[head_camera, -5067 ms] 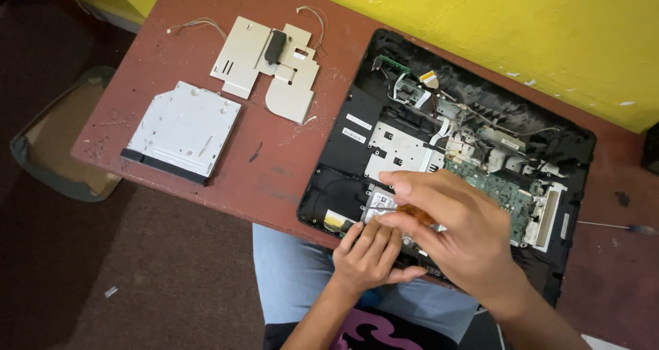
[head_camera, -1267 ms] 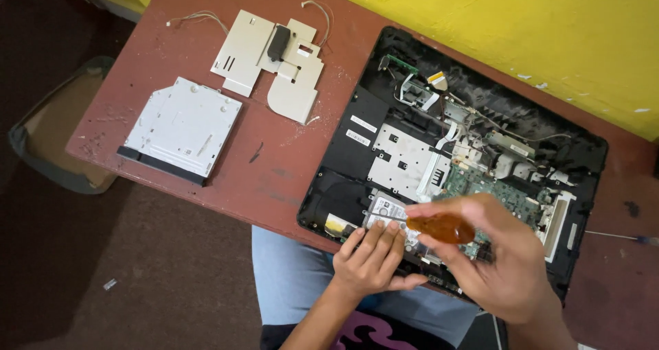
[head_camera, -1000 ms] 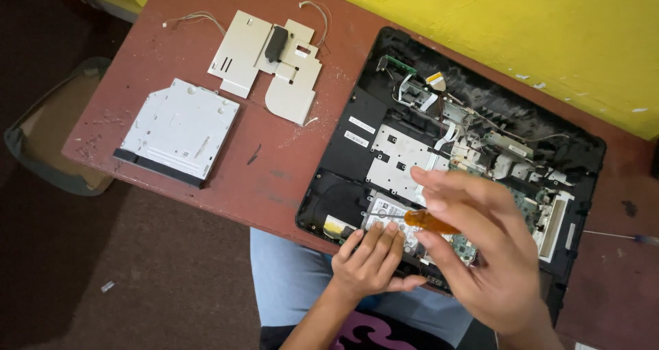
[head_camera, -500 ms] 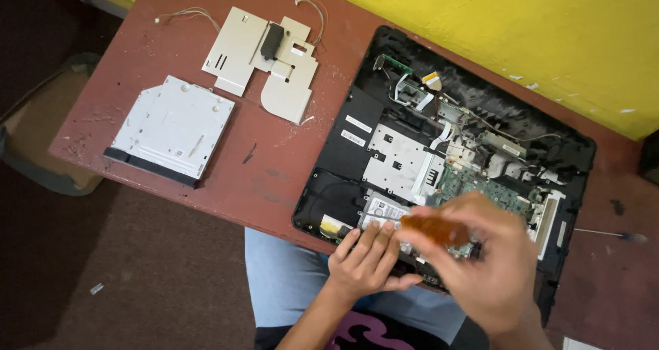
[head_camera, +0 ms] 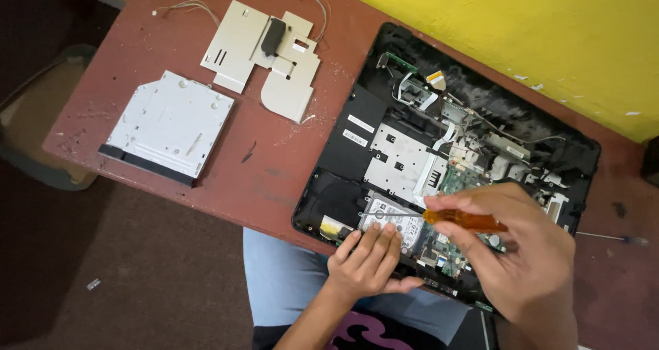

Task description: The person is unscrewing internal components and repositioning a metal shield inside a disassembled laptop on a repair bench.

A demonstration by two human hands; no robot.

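Observation:
An opened black laptop base (head_camera: pixel 357 103) lies on the reddish-brown table, its circuit board and metal plates exposed. My right hand (head_camera: pixel 522 254) grips a screwdriver with an orange handle (head_camera: pixel 463 219); its thin shaft points left onto the silver hard drive (head_camera: pixel 395 219) near the front edge. My left hand (head_camera: pixel 367 261) rests flat with its fingertips on the hard drive and the laptop's front rim, holding nothing.
A silver optical drive (head_camera: pixel 171 127) lies at the table's left front. A beige metal bracket (head_camera: pixel 264 55) with loose wires lies behind it. A second thin screwdriver (head_camera: pixel 611 237) rests on the right. A yellow wall (head_camera: pixel 549 27) runs behind the table.
My right hand has shifted and turned around the screwdriver handle over the hard drive. My left hand has stayed on the drive. The camera view moved slightly.

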